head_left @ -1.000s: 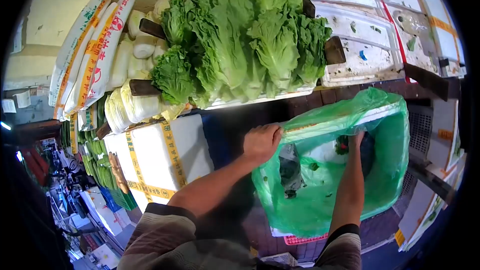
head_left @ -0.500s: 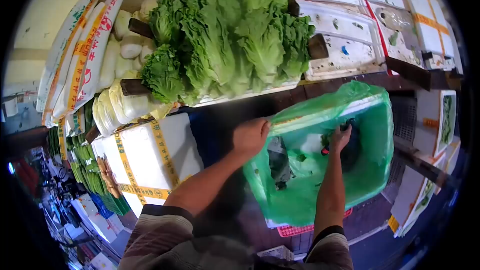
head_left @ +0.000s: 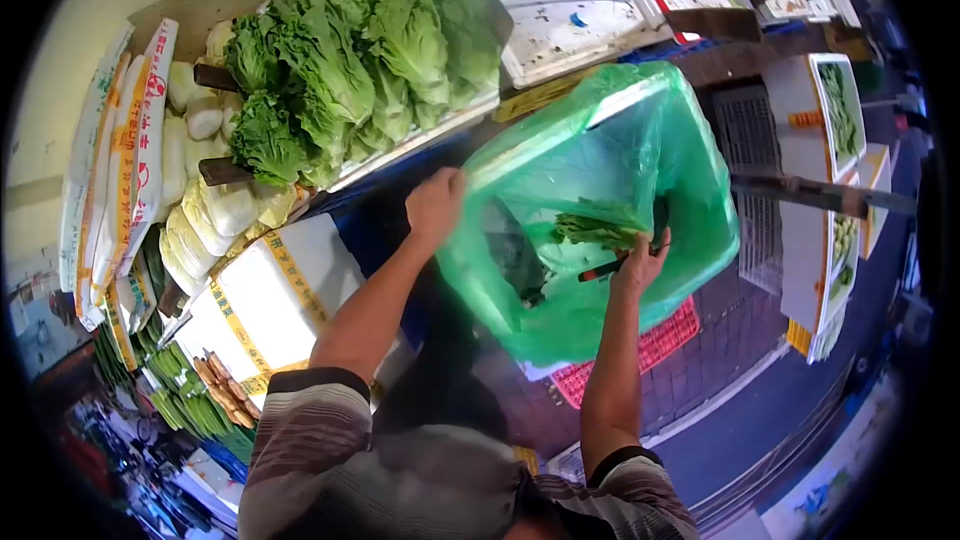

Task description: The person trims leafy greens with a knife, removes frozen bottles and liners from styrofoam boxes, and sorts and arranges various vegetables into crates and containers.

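My left hand [head_left: 436,208] grips the left rim of a box lined with a green plastic bag [head_left: 700,155]. Inside the box, my right hand [head_left: 642,262] is closed around a bunch of leafy greens [head_left: 598,224]. A dark, slim object with a red part [head_left: 600,270] sticks out from the same hand; its exact kind is hard to tell. Dark material [head_left: 512,265] lies in the left part of the box, under or against the liner.
Lettuce [head_left: 330,60] and pale cabbages [head_left: 215,220] fill the shelf at upper left. A taped white foam box [head_left: 265,290] stands below them. A red crate [head_left: 640,345] is under the lined box; vegetable boxes [head_left: 800,130] stand at right.
My right hand has come up from the box's bottom with the leafy greens now visible in it. The view has turned, and the lined box appears further left and higher.
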